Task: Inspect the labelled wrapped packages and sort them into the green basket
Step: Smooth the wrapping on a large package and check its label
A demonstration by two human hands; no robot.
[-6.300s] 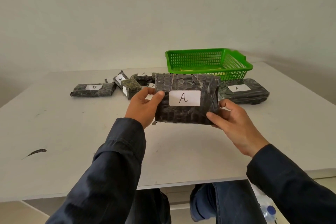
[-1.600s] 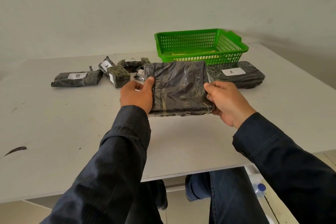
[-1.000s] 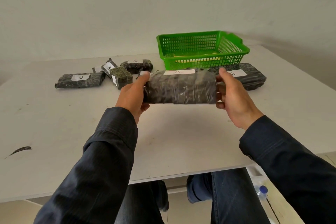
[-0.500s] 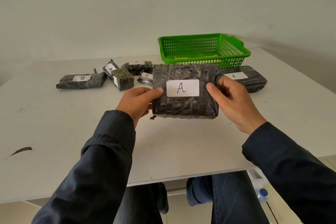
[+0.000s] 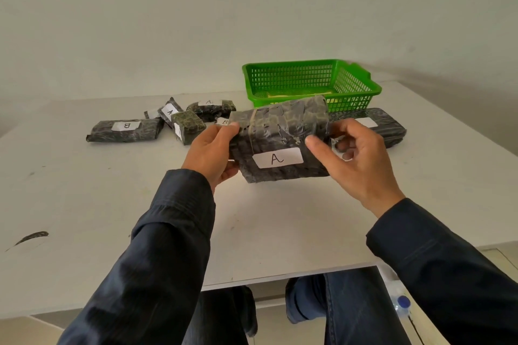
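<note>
a package [image 5: 280,131] labelled "a" is gripped at its ends by the left hand [image 5: 211,152] and right hand [image 5: 357,161], above the table [image 5: 112,190], just before the basket [image 5: 294,77].

Centre frame: a wrapped package [image 5: 280,131] in crinkled, glossy dark plastic film and shiny tape, its label [image 5: 277,158] matt white paper. Upper right, the green basket [image 5: 294,77] is glossy plastic lattice; the table [image 5: 84,190] a smooth, matt white, scuffed at lower left.
</note>
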